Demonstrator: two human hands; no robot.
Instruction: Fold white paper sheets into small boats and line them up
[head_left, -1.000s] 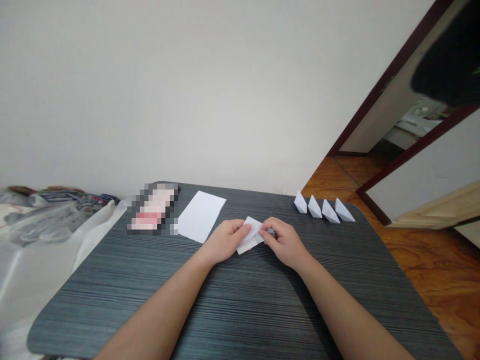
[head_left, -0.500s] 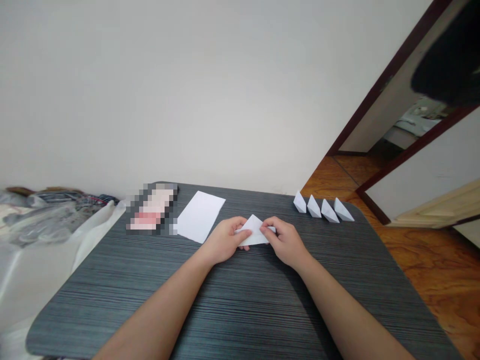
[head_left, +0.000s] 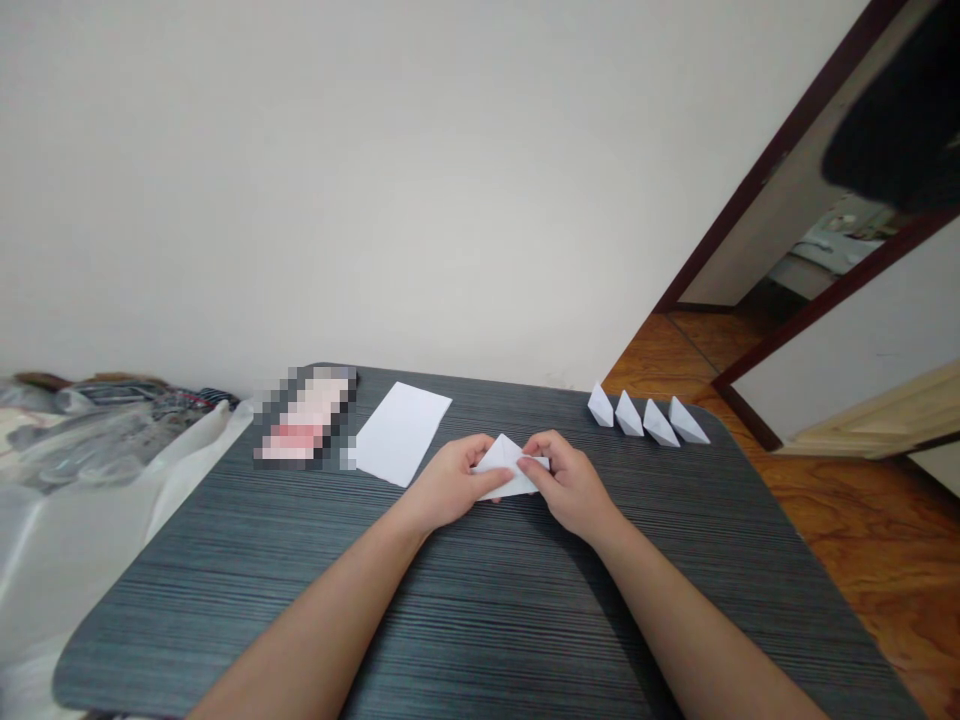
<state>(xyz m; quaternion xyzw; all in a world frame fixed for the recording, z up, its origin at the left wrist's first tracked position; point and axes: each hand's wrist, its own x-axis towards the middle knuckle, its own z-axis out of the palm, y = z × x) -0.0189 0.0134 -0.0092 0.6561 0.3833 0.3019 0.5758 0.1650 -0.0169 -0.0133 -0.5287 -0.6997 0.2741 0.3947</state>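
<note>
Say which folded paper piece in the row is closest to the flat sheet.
The leftmost piece; the other three pieces sit farther right of the sheet.

One head-worn camera looks forward and down across the counter (head_left: pixel 450 620), fairly near the folded paper (head_left: pixel 504 452). It faces the wall (head_left: pixel 465 200) beyond.

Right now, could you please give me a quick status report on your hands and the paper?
Left hand and right hand both gripping folded paper. Its peak points forward. White sheet left, four folded pieces right, neither between hands.
</note>
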